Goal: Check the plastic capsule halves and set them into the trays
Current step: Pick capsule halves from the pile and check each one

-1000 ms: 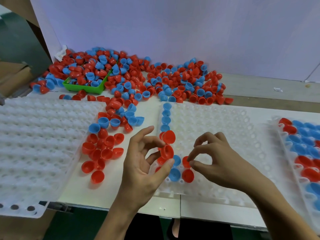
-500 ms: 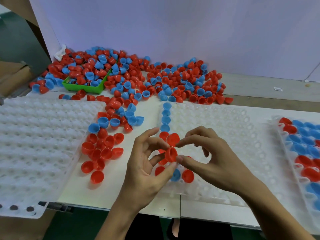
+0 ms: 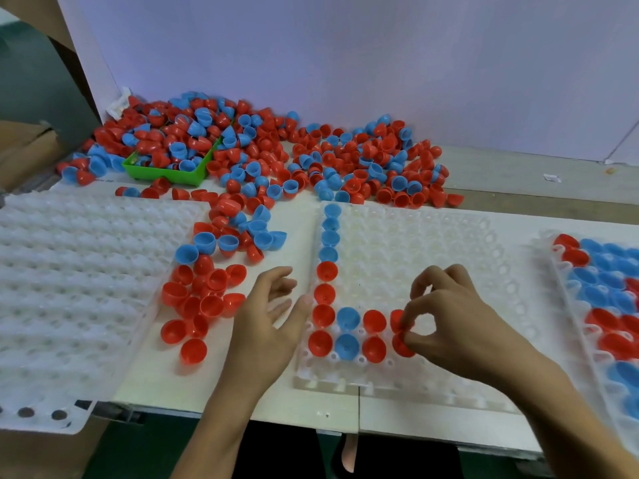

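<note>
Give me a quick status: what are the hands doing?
Left hand open, empty. Right hand fingers pinching red capsule halves at the middle tray. Nothing in the way.

Both forearms reaching in from the near edge, bare. Left hand (image 3: 268, 319) palm turned rightward, fingers loosely spread and relaxed, gripping nothing, thumb (image 3: 304, 307) stretched toward the right. Right hand (image 3: 449, 319) held palm down, fingers curled, thumb and forefinger tips pinched together at its left side, remaining fingers arched above.

2 bare hands (image 3: 266, 326), sleeveless forearms
</note>
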